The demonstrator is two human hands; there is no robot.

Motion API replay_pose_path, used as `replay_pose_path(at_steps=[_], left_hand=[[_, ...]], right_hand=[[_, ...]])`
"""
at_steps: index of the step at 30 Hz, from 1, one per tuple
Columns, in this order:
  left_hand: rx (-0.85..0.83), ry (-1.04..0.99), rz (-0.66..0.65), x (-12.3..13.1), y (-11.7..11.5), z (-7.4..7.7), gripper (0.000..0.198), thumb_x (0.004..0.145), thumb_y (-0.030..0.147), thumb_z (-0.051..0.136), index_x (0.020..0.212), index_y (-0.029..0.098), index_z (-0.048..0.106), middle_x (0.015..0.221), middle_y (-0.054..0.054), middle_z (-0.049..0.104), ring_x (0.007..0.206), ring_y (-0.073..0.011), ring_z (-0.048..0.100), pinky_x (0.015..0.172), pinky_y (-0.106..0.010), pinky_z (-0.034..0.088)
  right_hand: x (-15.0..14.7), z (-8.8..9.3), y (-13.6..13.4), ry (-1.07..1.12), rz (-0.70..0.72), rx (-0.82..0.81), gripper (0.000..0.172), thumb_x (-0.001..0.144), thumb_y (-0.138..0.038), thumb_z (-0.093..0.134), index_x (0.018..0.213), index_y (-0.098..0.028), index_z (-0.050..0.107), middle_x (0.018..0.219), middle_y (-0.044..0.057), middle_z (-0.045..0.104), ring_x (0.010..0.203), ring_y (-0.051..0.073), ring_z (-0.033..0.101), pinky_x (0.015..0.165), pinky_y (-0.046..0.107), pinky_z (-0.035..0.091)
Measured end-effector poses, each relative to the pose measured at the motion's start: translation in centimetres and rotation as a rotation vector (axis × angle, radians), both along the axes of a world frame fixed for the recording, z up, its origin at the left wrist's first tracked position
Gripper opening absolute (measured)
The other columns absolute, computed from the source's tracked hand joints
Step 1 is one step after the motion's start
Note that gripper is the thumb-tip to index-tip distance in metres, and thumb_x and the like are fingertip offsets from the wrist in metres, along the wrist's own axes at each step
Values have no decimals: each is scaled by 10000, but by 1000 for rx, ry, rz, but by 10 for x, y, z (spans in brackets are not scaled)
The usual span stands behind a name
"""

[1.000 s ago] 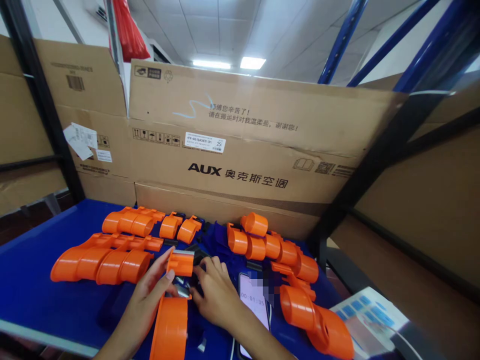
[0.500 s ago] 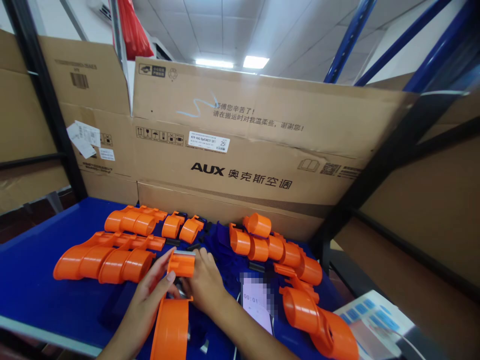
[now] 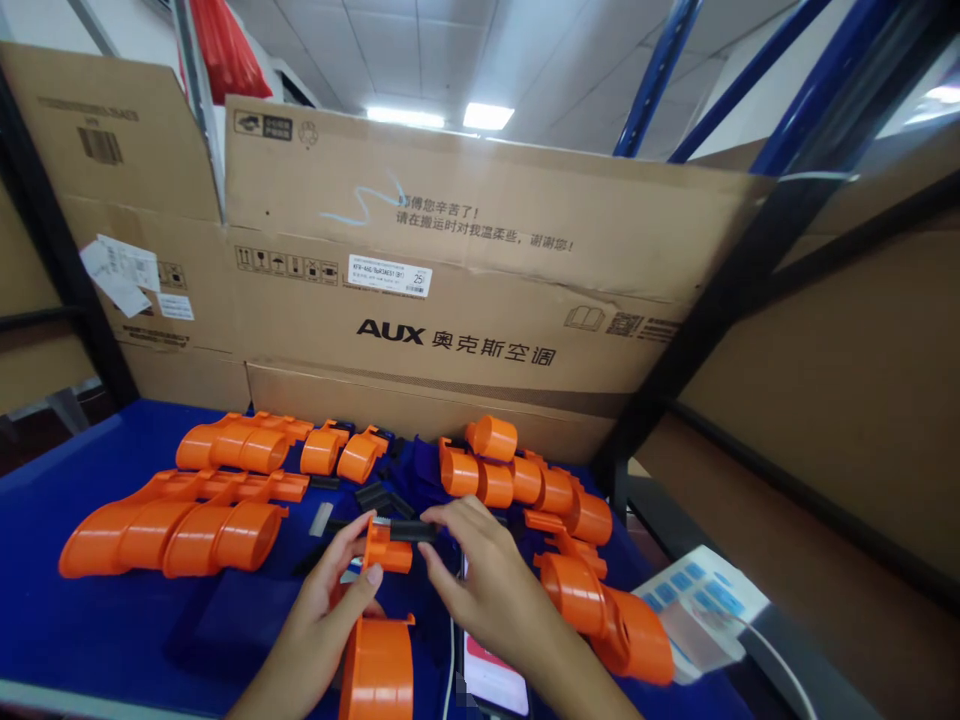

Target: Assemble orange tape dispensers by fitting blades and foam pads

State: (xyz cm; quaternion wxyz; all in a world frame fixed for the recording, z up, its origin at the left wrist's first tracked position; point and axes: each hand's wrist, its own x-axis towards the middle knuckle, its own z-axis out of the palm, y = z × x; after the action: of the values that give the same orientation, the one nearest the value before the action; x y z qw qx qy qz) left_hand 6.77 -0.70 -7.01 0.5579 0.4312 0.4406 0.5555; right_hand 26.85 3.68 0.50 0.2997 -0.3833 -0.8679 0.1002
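Note:
My left hand grips an orange plastic tape dispenser by its upper end, thumb in front. A short stretch of serrated metal blade shows along the dispenser's top edge. My right hand pinches a black blade cover between thumb and fingers. That cover lies along the blade edge, hiding most of the teeth; whether it is seated there I cannot tell. Behind my hands lie several loose black covers and a grey strip.
Rows of orange dispensers stand on the blue table, at left and right. A phone with a white cable lies below my right wrist. A white box sits at right. Cardboard walls the back.
My right hand has come away from behind the dispenser to its right side, now holding a black cover against the blade. The loose covers behind are more visible. The whole view has shifted.

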Motion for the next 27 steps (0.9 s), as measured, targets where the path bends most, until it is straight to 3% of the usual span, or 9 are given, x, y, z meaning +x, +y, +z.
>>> replay_pose_path(at_steps=[2, 5, 9, 13, 15, 17, 21, 24, 27], left_hand=[[2, 11, -32, 4, 2, -3, 588, 870, 475, 685, 1400, 303, 497, 1319, -96, 649, 722, -177, 675, 718, -363, 582], [16, 5, -44, 7, 1, -6, 620, 876, 477, 673, 1438, 323, 460, 1349, -104, 632, 752, -188, 679, 745, -385, 587], [19, 7, -90, 8, -1, -8, 626, 883, 457, 672, 1455, 353, 440, 1404, -102, 596, 742, -179, 683, 759, -391, 591], [28, -42, -97, 4, 0, -7, 584, 884, 407, 686, 1421, 349, 463, 1380, -86, 616, 756, -163, 687, 789, -365, 592], [8, -77, -81, 0, 0, -5, 587, 852, 381, 723, 1387, 328, 487, 1314, -80, 656, 736, -163, 688, 740, -343, 598], [-33, -120, -24, -4, -2, -3, 609, 817, 364, 752, 1366, 312, 496, 1146, -51, 719, 652, -154, 676, 678, -335, 601], [-70, -163, 82, -13, -7, 4, 663, 813, 329, 739, 1403, 283, 440, 662, 64, 678, 488, -143, 633, 575, -284, 563], [-65, -152, 98, -17, -9, 11, 682, 810, 316, 745, 1410, 255, 425, 588, 71, 659, 492, -148, 635, 540, -244, 530], [-78, -148, 118, -20, -10, 16, 674, 805, 329, 761, 1395, 266, 441, 623, 71, 664, 509, -136, 619, 558, -239, 536]], right_hand=[[0, 4, -6, -25, 67, -4, 169, 977, -220, 562, 1137, -221, 616, 1053, 73, 677, 995, 243, 589, 909, 387, 488], [-3, 3, -9, -57, 62, 3, 179, 976, -209, 554, 1140, -209, 626, 1037, 87, 671, 976, 258, 580, 951, 445, 463], [-5, 1, -11, -45, 21, -13, 188, 967, -174, 542, 1126, -188, 641, 1013, 106, 663, 971, 268, 572, 898, 438, 491], [-7, 1, -12, -49, 97, -25, 223, 988, -194, 522, 1173, -187, 646, 1014, 103, 675, 950, 255, 588, 875, 420, 507], [-7, -2, -6, -6, 134, -43, 306, 993, -243, 544, 1292, -214, 598, 1042, 84, 686, 960, 240, 612, 888, 407, 511], [-7, -9, 5, 14, 70, -66, 375, 1013, -283, 520, 1386, -248, 527, 1055, 57, 696, 952, 216, 640, 876, 372, 519], [-15, -33, 27, -107, -109, -73, 272, 1003, -241, 501, 1242, -207, 627, 1041, 77, 703, 956, 225, 648, 862, 352, 505], [-26, -50, 29, -207, -89, -68, 199, 875, -237, 672, 1068, -192, 698, 989, 97, 686, 981, 278, 614, 876, 390, 477], [-36, -59, 25, -266, -51, -52, 302, 837, -264, 717, 1134, -227, 683, 1027, 86, 658, 993, 285, 579, 876, 404, 456]])
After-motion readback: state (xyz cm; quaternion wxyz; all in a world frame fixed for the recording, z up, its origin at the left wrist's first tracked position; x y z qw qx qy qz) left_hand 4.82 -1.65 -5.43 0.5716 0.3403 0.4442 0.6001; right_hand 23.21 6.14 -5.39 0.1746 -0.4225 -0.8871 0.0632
